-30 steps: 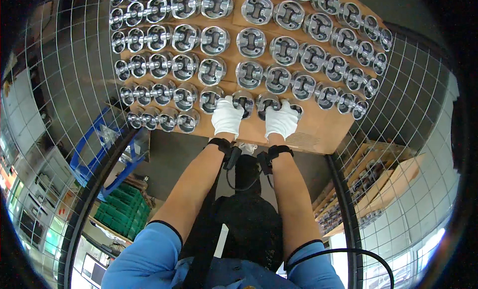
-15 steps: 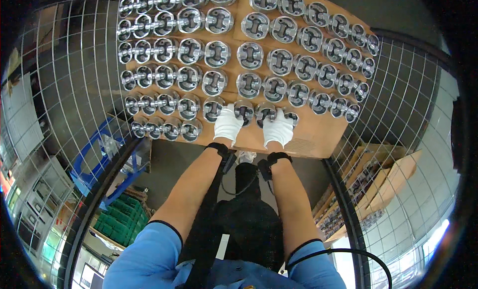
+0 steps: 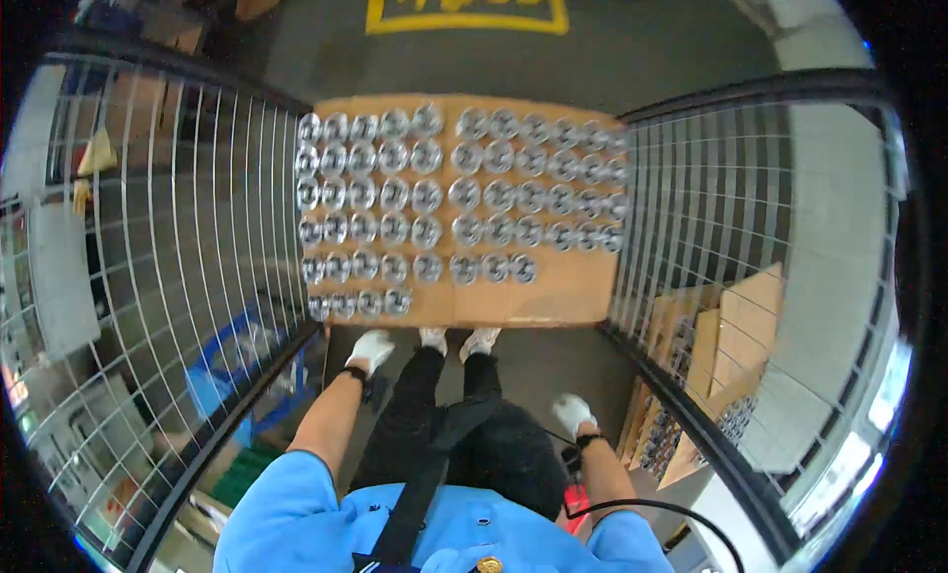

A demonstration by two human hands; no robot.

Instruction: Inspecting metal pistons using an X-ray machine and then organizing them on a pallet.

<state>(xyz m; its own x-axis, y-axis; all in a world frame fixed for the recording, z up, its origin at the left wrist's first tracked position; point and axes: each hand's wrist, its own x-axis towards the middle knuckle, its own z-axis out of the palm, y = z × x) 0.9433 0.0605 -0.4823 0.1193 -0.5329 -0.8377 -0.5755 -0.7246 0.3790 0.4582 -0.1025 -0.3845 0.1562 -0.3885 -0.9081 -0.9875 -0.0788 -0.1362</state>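
Rows of shiny metal engine pistons [image 3: 427, 231] stand on a brown cardboard sheet [image 3: 553, 301] in front of me, split into a left and a right group. The right group's nearest row holds three pistons [image 3: 495, 268]; the left group's nearest row is a short one at the left edge. My left hand [image 3: 370, 349], in a white glove, is just off the sheet's near edge, below that short row, fingers loosely extended and holding nothing. Lower right, away from the pistons, my white-gloved right hand [image 3: 573, 413] hangs beside my leg, slightly blurred, its fingers apart with nothing visible in them.
Wire mesh panels [image 3: 212, 207] with dark frames flank the sheet on both sides. Beyond the right panel, cardboard layers [image 3: 741, 326] stand with more metal parts between them. A blue frame [image 3: 232, 356] and a green crate [image 3: 247, 474] are at lower left. Yellow floor marking [image 3: 469, 25] lies ahead.
Both hands have left the pistons in the nearest rows and drawn back toward me, the right one farther out to the side. My view has shifted back, so the whole sheet appears smaller.
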